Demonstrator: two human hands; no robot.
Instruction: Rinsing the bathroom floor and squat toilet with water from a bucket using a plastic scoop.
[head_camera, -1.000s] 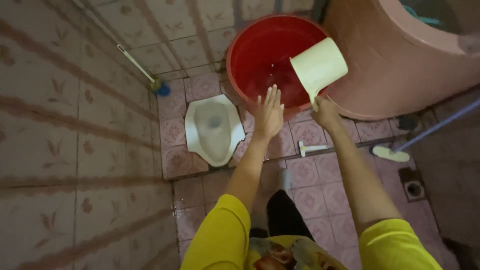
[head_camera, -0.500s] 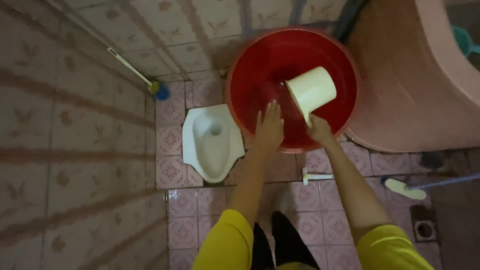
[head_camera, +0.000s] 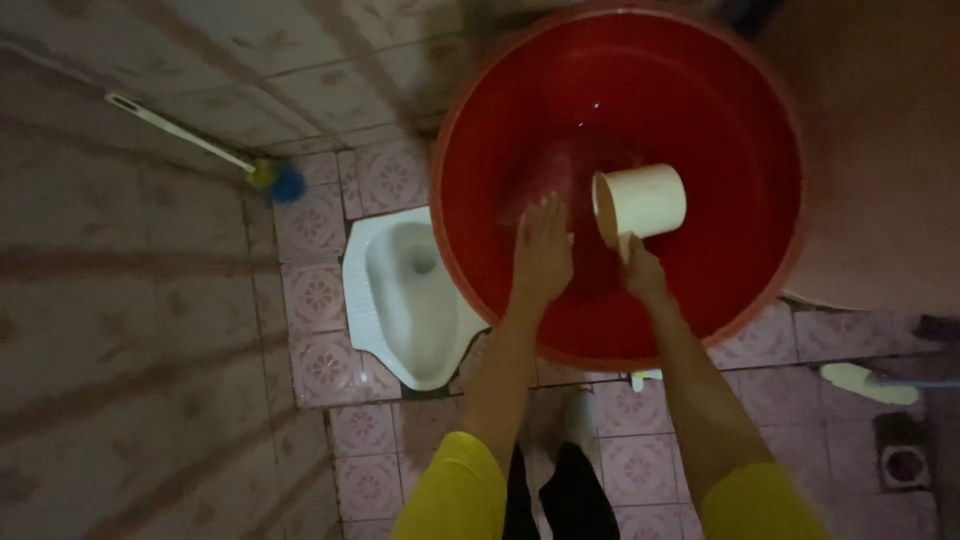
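My right hand (head_camera: 642, 275) is clamped on the handle of a cream plastic dipper (head_camera: 640, 202), which lies on its side with its mouth turned to the left, over the inside of the big red basin (head_camera: 700, 80). My left hand (head_camera: 541, 252) is flat and open, fingers together and pointing away from me, holding nothing; it hovers just left of the dipper, above the basin's near wall. Whether the palm touches the plastic I cannot tell.

The basin's near rim (head_camera: 600, 355) curves under both my forearms, so both hands are well within its edge. Ahead of them and to the right the bowl is wide and bare, with plenty of room. Faint glints far ahead of my fingers may be water, but the dim light leaves it unclear.

Left of my left hand, past the rim, the white squat toilet pan (head_camera: 395, 300) sits in the pink tiled floor (head_camera: 320, 290), its right side hidden under the basin. Farther left a brush (head_camera: 278, 182) with a blue head leans at the tiled wall (head_camera: 130, 300).

Right of my right hand the basin's far side meets a pink curved wall, blurred and dark. A pale scrubber head (head_camera: 868, 382) and a floor drain (head_camera: 905, 465) lie near the right edge. The dipper's handle is hidden in my grip, and my yellow sleeves are cut off at the bottom.
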